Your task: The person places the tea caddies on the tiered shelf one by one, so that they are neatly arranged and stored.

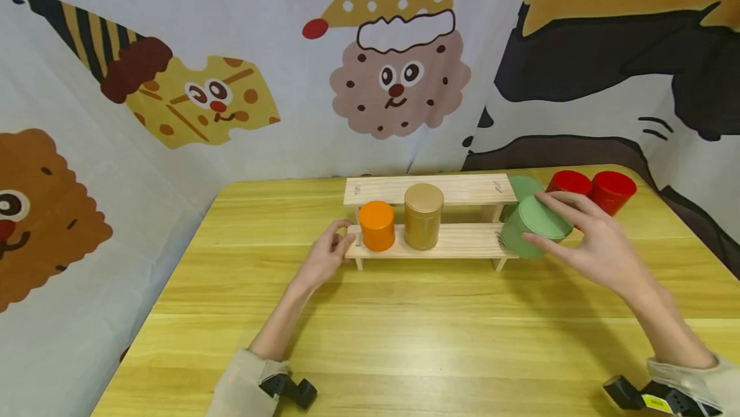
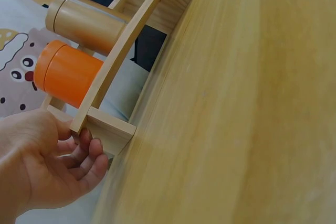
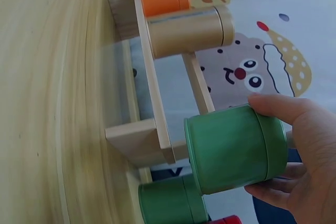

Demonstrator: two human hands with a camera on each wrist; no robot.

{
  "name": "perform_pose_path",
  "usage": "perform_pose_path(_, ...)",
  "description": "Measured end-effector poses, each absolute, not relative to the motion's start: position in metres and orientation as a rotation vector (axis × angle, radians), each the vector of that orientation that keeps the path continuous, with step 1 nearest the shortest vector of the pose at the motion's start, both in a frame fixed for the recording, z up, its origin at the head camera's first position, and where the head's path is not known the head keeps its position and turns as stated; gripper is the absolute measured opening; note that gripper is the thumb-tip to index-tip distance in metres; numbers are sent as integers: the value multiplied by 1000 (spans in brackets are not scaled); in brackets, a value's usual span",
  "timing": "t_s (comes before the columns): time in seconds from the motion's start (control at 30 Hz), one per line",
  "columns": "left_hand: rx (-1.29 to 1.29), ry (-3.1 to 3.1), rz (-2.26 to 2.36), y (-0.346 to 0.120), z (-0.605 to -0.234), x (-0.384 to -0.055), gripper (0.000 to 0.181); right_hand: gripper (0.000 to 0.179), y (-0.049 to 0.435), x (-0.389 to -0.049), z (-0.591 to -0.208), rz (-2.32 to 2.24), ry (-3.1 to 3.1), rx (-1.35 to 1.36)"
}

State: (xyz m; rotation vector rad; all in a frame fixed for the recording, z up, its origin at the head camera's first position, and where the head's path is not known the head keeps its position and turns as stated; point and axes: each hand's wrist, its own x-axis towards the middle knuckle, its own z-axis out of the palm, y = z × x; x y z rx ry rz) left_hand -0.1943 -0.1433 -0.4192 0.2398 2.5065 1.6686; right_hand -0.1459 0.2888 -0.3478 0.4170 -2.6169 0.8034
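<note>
A green canister [image 1: 532, 227], tilted, is in my right hand [image 1: 607, 253], at the right end of a two-step wooden rack [image 1: 468, 241]. Thumb and fingers grip it around its lid end, as the right wrist view shows. My left hand [image 1: 320, 259] pinches the left end of the rack's lower step, thumb above and fingertips beneath the board [image 2: 80, 121]. On that step stand a short orange canister [image 1: 377, 227] and, to its right, a taller gold canister [image 1: 423, 221]. Both are upright and touched by neither hand.
Behind the held canister stands a second green canister [image 3: 170, 203], partly hidden in the head view. Two red canisters [image 1: 614, 192] are at the table's back right, one partly behind my right hand. A cartoon-printed cloth [image 1: 300, 147] hangs behind the wooden table [image 1: 393, 340].
</note>
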Motion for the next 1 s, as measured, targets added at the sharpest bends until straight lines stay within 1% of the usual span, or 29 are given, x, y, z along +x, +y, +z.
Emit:
perform_pose_path(0.53,242,2508,1671,-144,-420,-195,39,74,261,-150,-347,810,-2547,596)
perform_pose_path(1.0,240,2510,1670,-143,-419,-195,36,69,240,-157,-347,825,-2566,626)
